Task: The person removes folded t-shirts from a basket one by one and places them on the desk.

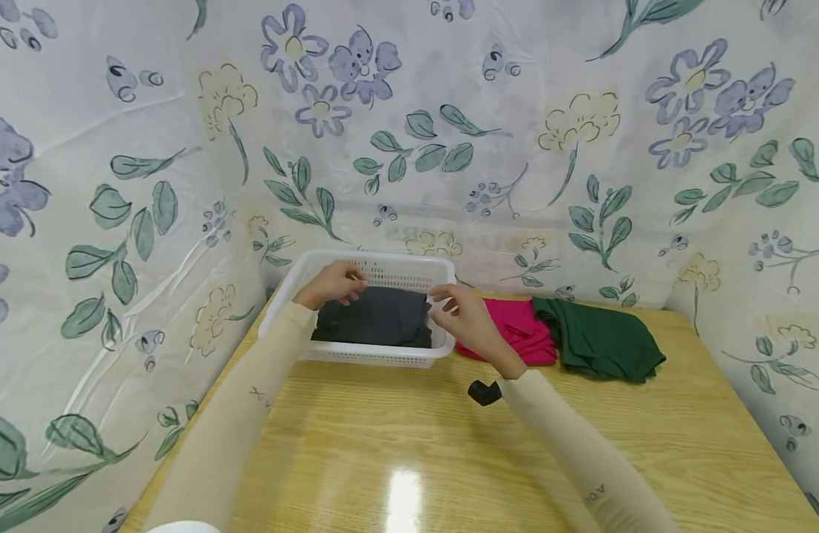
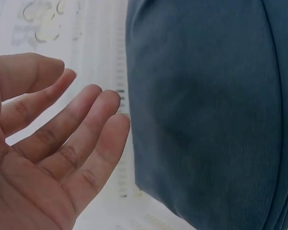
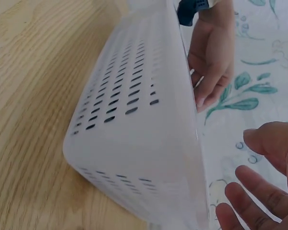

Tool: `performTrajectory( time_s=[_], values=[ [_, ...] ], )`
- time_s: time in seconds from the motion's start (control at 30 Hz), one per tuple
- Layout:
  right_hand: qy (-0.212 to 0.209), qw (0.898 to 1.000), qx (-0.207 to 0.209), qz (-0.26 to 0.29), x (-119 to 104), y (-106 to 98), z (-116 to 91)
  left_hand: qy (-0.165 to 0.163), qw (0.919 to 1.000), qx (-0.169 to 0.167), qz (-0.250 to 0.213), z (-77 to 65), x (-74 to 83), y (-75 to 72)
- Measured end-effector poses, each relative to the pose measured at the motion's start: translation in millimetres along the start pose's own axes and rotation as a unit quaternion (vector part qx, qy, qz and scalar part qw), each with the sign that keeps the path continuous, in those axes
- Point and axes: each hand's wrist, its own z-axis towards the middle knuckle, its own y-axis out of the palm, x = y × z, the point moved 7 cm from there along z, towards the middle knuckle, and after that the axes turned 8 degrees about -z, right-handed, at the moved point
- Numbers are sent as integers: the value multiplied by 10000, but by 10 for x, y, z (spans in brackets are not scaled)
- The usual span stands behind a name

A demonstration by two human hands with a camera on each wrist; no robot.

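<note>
A folded dark cloth [image 1: 376, 314], perhaps a garment, lies inside a white plastic basket [image 1: 365, 354]. Over the basket's left part hovers my left hand [image 1: 334, 285], fingers loosely bent and holding nothing. In the left wrist view that hand [image 2: 53, 148] is palm-up, close beside the folded dark cloth [image 2: 206, 110], with a narrow gap between them. At the basket's right rim is my right hand [image 1: 467, 322], its fingers spread and nothing in them. The right wrist view has this hand [image 3: 266, 177] just beyond the slotted basket wall [image 3: 129, 120].
To the right of the basket, a bright pink cloth [image 1: 516, 329] sits partly behind my right hand. A folded dark green cloth [image 1: 602, 340] adjoins it. Everything stands on a wooden table [image 1: 356, 437], with flower-printed sheeting [image 1: 502, 170] hanging behind and at both sides.
</note>
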Motion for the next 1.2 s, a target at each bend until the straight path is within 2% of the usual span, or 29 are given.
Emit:
performTrajectory(
  time_s=[0.37, 0.63, 0.83, 1.0, 1.2],
  values=[
    [-20, 9984, -556, 2, -144, 290, 126, -197, 9997, 122, 82, -44, -112, -107],
    [-54, 9947, -936, -425, -185, 461, 220, -510, 9986, 76, 84, -47, -230, -155],
    [175, 9911, -1156, -639, -177, 559, 302, -688, 9975, 36, 154, -25, -291, -182],
    [355, 9868, -1415, -707, -173, 650, 372, -852, 9958, -182, 291, -41, -363, -166],
    [893, 9779, -1742, -734, -90, 728, 408, -1134, 9924, -370, 299, -25, -438, -134]
  ],
)
